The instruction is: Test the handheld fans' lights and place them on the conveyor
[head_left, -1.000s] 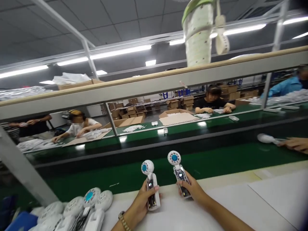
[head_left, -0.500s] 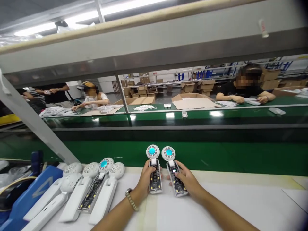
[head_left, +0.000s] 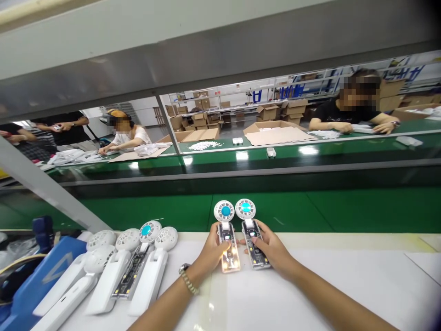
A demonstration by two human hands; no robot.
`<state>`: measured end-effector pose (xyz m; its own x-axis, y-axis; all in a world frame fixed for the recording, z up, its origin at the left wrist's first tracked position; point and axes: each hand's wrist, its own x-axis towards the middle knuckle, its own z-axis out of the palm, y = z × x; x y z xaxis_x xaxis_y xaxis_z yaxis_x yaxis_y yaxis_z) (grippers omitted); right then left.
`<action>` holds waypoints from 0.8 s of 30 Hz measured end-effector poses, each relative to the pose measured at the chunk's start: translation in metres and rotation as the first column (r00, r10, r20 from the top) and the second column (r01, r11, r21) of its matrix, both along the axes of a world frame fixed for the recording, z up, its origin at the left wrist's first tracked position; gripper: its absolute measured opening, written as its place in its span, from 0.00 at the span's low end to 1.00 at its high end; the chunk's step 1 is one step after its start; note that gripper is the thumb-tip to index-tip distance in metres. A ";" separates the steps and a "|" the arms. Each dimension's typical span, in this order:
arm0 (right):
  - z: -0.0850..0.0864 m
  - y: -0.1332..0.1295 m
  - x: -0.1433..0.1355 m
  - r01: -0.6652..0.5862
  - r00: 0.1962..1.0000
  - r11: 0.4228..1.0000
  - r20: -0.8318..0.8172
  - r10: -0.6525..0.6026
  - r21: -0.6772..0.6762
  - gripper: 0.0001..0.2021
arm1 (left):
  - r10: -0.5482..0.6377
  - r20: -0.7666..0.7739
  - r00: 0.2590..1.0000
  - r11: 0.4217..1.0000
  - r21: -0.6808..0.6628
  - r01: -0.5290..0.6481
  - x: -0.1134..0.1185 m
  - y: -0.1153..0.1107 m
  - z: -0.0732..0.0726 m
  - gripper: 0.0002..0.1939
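Two small handheld fans with round white heads, blue centres and clear handles showing the circuit boards are held side by side over the white worktop. My left hand (head_left: pixel 214 250) is closed round the handle of the left fan (head_left: pixel 231 264), thumb on its front; yellowish lights glow in the lower handle and a small display is lit. My right hand (head_left: pixel 270 243) grips the right fan (head_left: pixel 257 257), its thumb near a lit display. Left of my hands lie several more fans, white-handled ones (head_left: pixel 148 280) and one clear-handled fan (head_left: pixel 132 273) with a blue centre.
A blue holder (head_left: pixel 51 280) stands at the far left. Beyond the white worktop (head_left: pixel 310 294) runs a green conveyor belt (head_left: pixel 292 209). Across it, co-workers handle white parts near cardboard boxes (head_left: pixel 275 133). A grey shelf beam (head_left: pixel 206 50) crosses overhead.
The left fan's handle lights and display have come on, and my left thumb has moved lower on the handle. The view has tilted slightly; both fans stay in my hands.
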<state>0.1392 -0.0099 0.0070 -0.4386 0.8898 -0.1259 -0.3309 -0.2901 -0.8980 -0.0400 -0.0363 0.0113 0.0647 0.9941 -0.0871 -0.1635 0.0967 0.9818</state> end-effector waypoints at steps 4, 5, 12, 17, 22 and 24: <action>-0.003 0.001 0.001 0.002 1.000 1.000 0.003 -0.002 0.021 0.31 | -0.012 0.051 0.999 1.000 -0.022 0.013 0.002 -0.001 0.005 0.26; -0.004 0.001 0.001 0.003 1.000 1.000 -0.003 -0.003 0.020 0.30 | -0.016 0.059 0.998 1.000 -0.025 0.018 0.003 -0.001 0.006 0.26; -0.009 0.002 0.001 -0.004 1.000 0.999 -0.004 0.004 0.048 0.29 | 0.014 0.093 0.996 0.999 -0.050 -0.009 0.007 -0.004 0.012 0.26; -0.010 0.002 0.003 0.033 0.998 0.996 0.045 -0.037 0.084 0.30 | -0.001 0.091 0.996 0.998 -0.067 0.007 0.008 -0.005 0.014 0.25; -0.007 0.001 0.002 0.037 0.999 0.996 0.022 -0.039 0.083 0.30 | -0.015 0.069 0.997 0.998 -0.063 0.019 0.008 -0.005 0.011 0.24; -0.005 0.001 0.002 0.030 1.000 0.998 0.004 -0.030 0.051 0.30 | -0.011 0.074 0.997 0.999 -0.051 0.015 0.008 -0.004 0.010 0.23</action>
